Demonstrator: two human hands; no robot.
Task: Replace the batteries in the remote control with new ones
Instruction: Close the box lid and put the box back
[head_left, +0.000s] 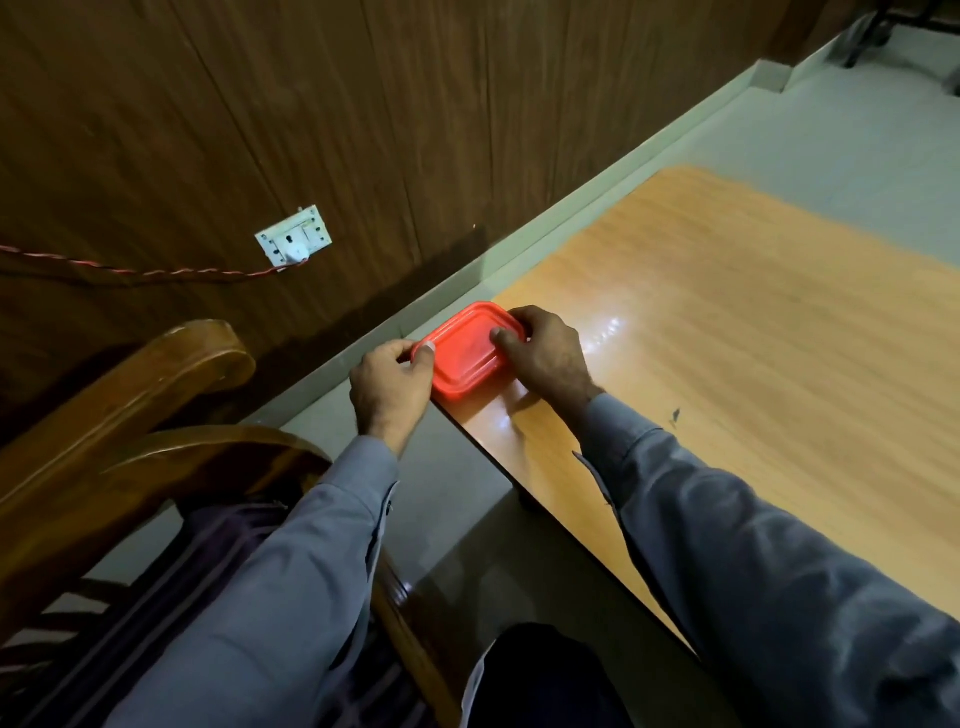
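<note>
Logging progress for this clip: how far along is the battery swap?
Done: nothing visible; no remote or batteries in view. In hand: the left hand and right hand grip opposite ends of a red lidded box at the wooden table corner, lid still on. Left: open it, then the whole swap.

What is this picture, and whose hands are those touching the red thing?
A person wears a camera on their head, so you look down just as they do. That is their left hand and right hand, in grey sleeves. Both hands grip a red plastic box with its lid on, at the corner of a wooden table. The rest of the table shows nothing else. No remote control or batteries are visible; I cannot see inside the box. A wooden chair stands on the left, and a wall socket has a plug in it.
</note>
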